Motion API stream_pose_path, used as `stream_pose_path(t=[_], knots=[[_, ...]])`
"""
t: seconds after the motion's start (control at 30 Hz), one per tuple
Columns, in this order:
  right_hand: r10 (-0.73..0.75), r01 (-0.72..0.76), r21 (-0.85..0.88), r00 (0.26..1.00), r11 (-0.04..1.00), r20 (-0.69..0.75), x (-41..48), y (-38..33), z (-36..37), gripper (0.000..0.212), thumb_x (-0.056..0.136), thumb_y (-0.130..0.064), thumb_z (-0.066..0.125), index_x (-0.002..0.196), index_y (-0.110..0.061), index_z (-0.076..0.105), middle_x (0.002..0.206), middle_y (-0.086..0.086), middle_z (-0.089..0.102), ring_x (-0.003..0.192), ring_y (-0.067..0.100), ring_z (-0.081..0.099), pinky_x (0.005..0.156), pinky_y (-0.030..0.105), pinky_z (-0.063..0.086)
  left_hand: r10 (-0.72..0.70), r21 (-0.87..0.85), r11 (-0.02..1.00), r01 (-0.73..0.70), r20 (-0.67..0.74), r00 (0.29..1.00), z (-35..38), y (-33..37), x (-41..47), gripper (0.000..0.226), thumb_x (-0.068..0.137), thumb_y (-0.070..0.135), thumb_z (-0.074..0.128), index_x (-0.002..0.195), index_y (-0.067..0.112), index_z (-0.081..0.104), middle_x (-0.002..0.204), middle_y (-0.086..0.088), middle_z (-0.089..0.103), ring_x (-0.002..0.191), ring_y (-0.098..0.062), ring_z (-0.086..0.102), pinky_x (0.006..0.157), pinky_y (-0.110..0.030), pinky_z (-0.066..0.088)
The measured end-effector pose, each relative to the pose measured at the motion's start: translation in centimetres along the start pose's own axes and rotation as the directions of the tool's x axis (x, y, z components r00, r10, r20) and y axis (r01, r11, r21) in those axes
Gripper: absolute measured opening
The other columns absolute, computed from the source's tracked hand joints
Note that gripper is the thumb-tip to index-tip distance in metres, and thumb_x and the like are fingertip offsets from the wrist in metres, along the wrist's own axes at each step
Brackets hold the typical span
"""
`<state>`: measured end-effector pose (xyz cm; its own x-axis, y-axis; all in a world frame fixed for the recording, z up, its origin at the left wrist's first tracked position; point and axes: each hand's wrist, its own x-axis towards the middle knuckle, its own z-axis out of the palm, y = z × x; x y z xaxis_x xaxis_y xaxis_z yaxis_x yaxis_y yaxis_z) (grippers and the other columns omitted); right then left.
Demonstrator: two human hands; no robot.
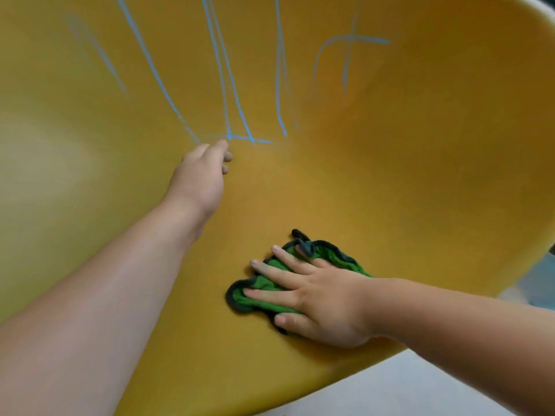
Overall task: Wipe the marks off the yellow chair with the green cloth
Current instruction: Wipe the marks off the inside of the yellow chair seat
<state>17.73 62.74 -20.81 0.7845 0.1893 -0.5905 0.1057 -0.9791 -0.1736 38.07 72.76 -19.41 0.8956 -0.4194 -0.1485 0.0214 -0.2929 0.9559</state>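
Observation:
The yellow chair [390, 163] fills almost the whole view, its curved seat and back seen from close up. Several blue marks [228, 85] run down the back to the crease, with fainter grey-blue ones on the left and right. The green cloth [270, 285], dark-edged and crumpled, lies on the seat near the front. My right hand [318, 298] presses flat on it with straight, spread fingers. My left hand [204, 172] reaches far in, its fingers loosely curled and its fingertips at the lower end of the blue marks. It holds nothing that I can see.
The chair's front edge curves across the bottom right, with pale floor [405, 388] below it. A dark strip of floor shows past the chair's right rim [540, 13].

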Motion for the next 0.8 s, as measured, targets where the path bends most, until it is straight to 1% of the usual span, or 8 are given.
stream_pose_path(t=[0.1,0.17,0.27,0.4,0.5,0.6,0.67,0.8], knots=[[0.289,-0.295,-0.183,0.955,0.938,-0.062,-3.2,6.1,-1.4,0.068,0.083,-0.077,-0.011,0.149,-0.062,-0.015,0.167,-0.013,-0.025,0.155,0.025,-0.022,0.124,0.048,0.000,0.070,0.212,0.973,-0.087,0.086,0.994,-1.1,-1.9,-1.5,0.048,0.088,0.057,0.036,0.090,0.018,0.065,0.099,-0.004,0.066,0.101,-0.028,0.058,0.093,-0.039,0.046],[0.574,-0.629,-0.293,0.777,0.720,-0.256,-4.0,12.1,-4.0,0.088,0.069,-0.083,-0.028,0.152,-0.057,-0.015,0.170,-0.001,-0.017,0.156,0.033,-0.013,0.123,0.058,-0.001,0.104,0.360,0.923,-0.135,0.106,0.989,-1.5,-2.9,-2.2,0.048,0.094,0.053,0.040,0.096,0.012,0.065,0.100,-0.011,0.067,0.101,-0.032,0.058,0.092,-0.041,0.046],[0.769,-0.856,-0.190,0.516,0.482,-0.376,-1.6,15.8,-5.9,0.076,0.087,-0.079,-0.009,0.156,-0.048,-0.016,0.168,0.007,-0.021,0.153,0.041,-0.020,0.118,0.068,-0.010,0.104,0.379,0.917,-0.122,0.066,0.992,-2.1,-3.3,-2.4,0.036,0.100,0.042,0.045,0.097,0.012,0.065,0.083,-0.008,0.063,0.090,-0.031,0.057,0.077,-0.038,0.043],[0.617,-0.606,0.136,0.732,0.784,-0.290,7.1,8.7,-4.2,0.065,0.103,-0.063,0.017,0.159,-0.045,-0.009,0.167,0.003,-0.026,0.150,0.040,-0.028,0.121,0.066,0.002,0.131,0.485,0.868,-0.109,-0.012,0.991,-3.9,-4.1,-1.5,0.025,0.097,0.041,0.049,0.098,0.020,0.063,0.089,-0.002,0.061,0.090,-0.029,0.054,0.073,-0.032,0.037],[0.300,-0.286,0.093,0.933,0.954,-0.199,8.5,0.1,-2.5,0.060,0.106,-0.056,0.019,0.158,-0.047,-0.009,0.168,0.000,-0.024,0.151,0.039,-0.027,0.123,0.063,0.006,0.145,0.636,0.759,-0.143,0.049,0.988,-4.4,-5.0,-1.2,0.030,0.092,0.045,0.055,0.110,0.023,0.063,0.115,-0.009,0.061,0.109,-0.034,0.054,0.095,-0.040,0.045],[0.014,-0.011,0.052,0.998,0.999,-0.061,4.6,-4.5,-0.4,0.057,0.105,-0.059,0.017,0.156,-0.053,-0.009,0.166,-0.009,-0.027,0.150,0.030,-0.032,0.122,0.058,0.005,0.194,0.732,0.641,-0.229,0.135,0.972,-3.6,-4.7,-1.7,0.040,0.089,0.049,0.056,0.122,0.025,0.058,0.124,-0.010,0.057,0.118,-0.036,0.047,0.102,-0.044,0.041],[0.034,-0.033,0.036,0.999,0.999,-0.012,1.1,-3.2,0.5,0.059,0.101,-0.067,0.013,0.153,-0.057,-0.013,0.163,-0.015,-0.032,0.149,0.024,-0.035,0.123,0.055,0.003,0.212,0.791,0.551,-0.265,0.175,0.962,-2.5,-4.0,-1.7,0.047,0.089,0.053,0.053,0.129,0.028,0.052,0.128,-0.007,0.053,0.122,-0.035,0.044,0.100,-0.046,0.039],[0.461,-0.470,-0.247,0.882,0.848,-0.096,-4.6,7.3,-0.9,0.071,0.084,-0.085,-0.003,0.147,-0.060,-0.025,0.166,-0.007,-0.028,0.151,0.033,-0.028,0.119,0.063,-0.014,0.246,0.845,0.399,-0.357,0.276,0.929,0.6,-3.4,-0.6,0.065,0.086,0.064,0.049,0.142,0.032,0.041,0.143,-0.006,0.042,0.131,-0.032,0.037,0.107,-0.047,0.032]])
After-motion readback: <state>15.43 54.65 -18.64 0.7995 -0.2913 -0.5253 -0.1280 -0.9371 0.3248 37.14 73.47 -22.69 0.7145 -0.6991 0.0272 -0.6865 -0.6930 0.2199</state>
